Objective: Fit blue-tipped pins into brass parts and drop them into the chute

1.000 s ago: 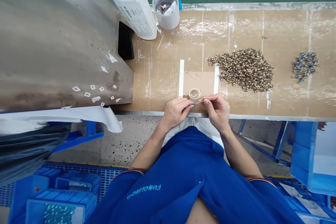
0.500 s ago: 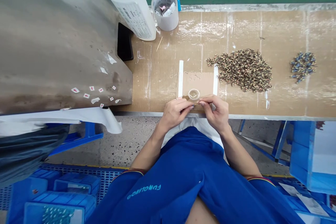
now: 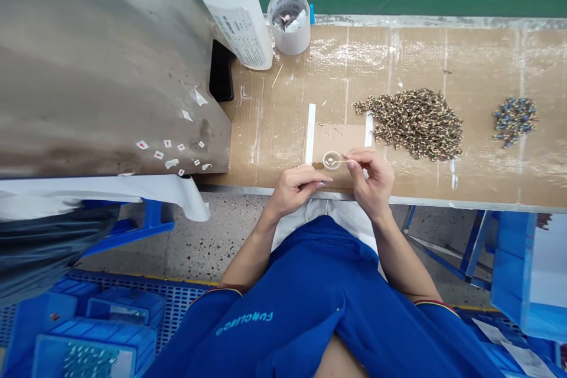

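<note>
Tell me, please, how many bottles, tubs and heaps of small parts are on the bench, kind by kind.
White plastic bottle: 1
Clear plastic tub: 1
Brown-speckled heap of small parts: 1
Blue heap of small parts: 1
Total: 4

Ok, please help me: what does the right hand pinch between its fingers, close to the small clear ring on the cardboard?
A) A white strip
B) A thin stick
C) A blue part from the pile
B: the right hand pinches a thin stick, which reaches to the clear ring.
</note>
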`<move>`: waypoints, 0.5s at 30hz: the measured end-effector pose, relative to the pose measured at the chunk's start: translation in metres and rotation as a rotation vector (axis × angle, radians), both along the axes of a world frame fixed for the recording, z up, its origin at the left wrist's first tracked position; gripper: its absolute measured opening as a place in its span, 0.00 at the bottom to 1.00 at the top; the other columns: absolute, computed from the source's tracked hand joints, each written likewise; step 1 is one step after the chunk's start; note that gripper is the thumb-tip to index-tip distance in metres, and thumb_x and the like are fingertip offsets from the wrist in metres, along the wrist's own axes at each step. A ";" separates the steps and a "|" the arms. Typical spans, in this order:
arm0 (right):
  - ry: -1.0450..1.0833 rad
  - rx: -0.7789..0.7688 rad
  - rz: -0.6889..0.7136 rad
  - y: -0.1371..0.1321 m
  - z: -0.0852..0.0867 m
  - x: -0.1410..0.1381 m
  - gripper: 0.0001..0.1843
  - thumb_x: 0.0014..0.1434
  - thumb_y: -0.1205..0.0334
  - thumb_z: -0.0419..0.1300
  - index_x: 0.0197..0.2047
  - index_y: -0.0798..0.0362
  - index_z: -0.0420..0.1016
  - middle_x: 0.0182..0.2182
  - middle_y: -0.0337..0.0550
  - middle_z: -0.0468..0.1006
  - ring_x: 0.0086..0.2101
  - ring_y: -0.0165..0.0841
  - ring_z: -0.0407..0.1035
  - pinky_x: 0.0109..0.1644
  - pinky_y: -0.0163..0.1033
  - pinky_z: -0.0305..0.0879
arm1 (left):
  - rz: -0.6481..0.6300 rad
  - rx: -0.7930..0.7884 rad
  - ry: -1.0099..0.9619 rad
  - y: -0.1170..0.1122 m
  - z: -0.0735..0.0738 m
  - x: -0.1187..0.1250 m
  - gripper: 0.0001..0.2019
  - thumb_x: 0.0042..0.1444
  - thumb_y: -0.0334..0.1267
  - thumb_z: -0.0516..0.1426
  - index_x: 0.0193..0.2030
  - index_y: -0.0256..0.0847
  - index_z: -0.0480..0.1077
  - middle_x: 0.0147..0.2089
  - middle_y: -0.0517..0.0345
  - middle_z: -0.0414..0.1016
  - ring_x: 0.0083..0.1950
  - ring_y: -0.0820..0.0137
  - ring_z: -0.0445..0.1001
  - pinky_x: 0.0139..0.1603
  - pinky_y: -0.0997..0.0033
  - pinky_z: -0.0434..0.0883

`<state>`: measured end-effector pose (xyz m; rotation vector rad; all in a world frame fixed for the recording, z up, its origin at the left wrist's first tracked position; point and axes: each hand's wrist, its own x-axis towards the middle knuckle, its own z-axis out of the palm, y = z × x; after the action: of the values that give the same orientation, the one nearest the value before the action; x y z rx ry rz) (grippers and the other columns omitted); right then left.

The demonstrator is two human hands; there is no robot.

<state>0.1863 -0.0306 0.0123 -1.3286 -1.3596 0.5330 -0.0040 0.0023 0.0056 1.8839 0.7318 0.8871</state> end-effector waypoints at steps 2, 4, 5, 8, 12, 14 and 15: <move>-0.128 -0.018 0.011 0.003 -0.002 -0.001 0.09 0.68 0.57 0.59 0.36 0.48 0.77 0.38 0.44 0.79 0.37 0.34 0.73 0.35 0.40 0.69 | 0.001 -0.019 -0.011 0.000 0.000 -0.001 0.09 0.68 0.36 0.57 0.43 0.41 0.80 0.35 0.55 0.82 0.36 0.71 0.78 0.39 0.70 0.74; -0.213 -0.046 0.018 0.005 -0.003 -0.003 0.09 0.68 0.57 0.59 0.36 0.47 0.77 0.42 0.45 0.77 0.38 0.35 0.72 0.36 0.41 0.70 | 0.008 -0.032 -0.011 -0.001 0.001 -0.001 0.10 0.68 0.37 0.56 0.43 0.41 0.80 0.34 0.55 0.82 0.35 0.72 0.77 0.38 0.70 0.74; -0.237 -0.055 0.025 0.006 -0.003 -0.003 0.09 0.68 0.58 0.59 0.35 0.47 0.77 0.43 0.45 0.76 0.38 0.34 0.71 0.37 0.41 0.70 | 0.014 -0.037 -0.006 -0.001 0.000 -0.001 0.10 0.69 0.37 0.56 0.43 0.41 0.80 0.33 0.55 0.81 0.34 0.72 0.76 0.38 0.70 0.73; -0.272 -0.072 0.044 0.007 -0.002 -0.003 0.09 0.68 0.60 0.59 0.35 0.48 0.76 0.44 0.45 0.75 0.36 0.33 0.70 0.38 0.41 0.70 | 0.032 -0.040 0.017 -0.002 0.000 -0.001 0.11 0.69 0.39 0.56 0.43 0.41 0.81 0.31 0.56 0.79 0.32 0.72 0.74 0.36 0.70 0.72; -0.276 -0.087 0.082 0.007 0.001 -0.001 0.09 0.68 0.60 0.58 0.35 0.48 0.76 0.43 0.45 0.74 0.39 0.34 0.70 0.40 0.41 0.70 | 0.035 -0.045 0.024 -0.002 0.001 -0.001 0.11 0.69 0.39 0.56 0.43 0.40 0.80 0.32 0.56 0.80 0.32 0.72 0.75 0.36 0.70 0.73; -0.249 -0.091 0.095 0.007 0.002 -0.001 0.09 0.68 0.60 0.58 0.35 0.48 0.76 0.43 0.45 0.74 0.40 0.35 0.71 0.41 0.42 0.70 | 0.032 -0.044 0.022 -0.002 0.001 -0.001 0.11 0.69 0.38 0.56 0.43 0.40 0.80 0.33 0.55 0.81 0.33 0.72 0.76 0.37 0.70 0.73; -0.222 -0.091 0.088 0.007 0.003 -0.002 0.09 0.68 0.59 0.58 0.35 0.48 0.76 0.42 0.45 0.75 0.41 0.36 0.72 0.42 0.42 0.70 | 0.031 -0.041 0.023 -0.002 0.001 -0.001 0.10 0.68 0.38 0.56 0.43 0.40 0.80 0.33 0.55 0.81 0.34 0.72 0.76 0.38 0.70 0.74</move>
<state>0.1840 -0.0237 0.0150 -1.4400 -1.5976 0.5237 -0.0049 0.0006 0.0070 1.8534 0.7901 0.8647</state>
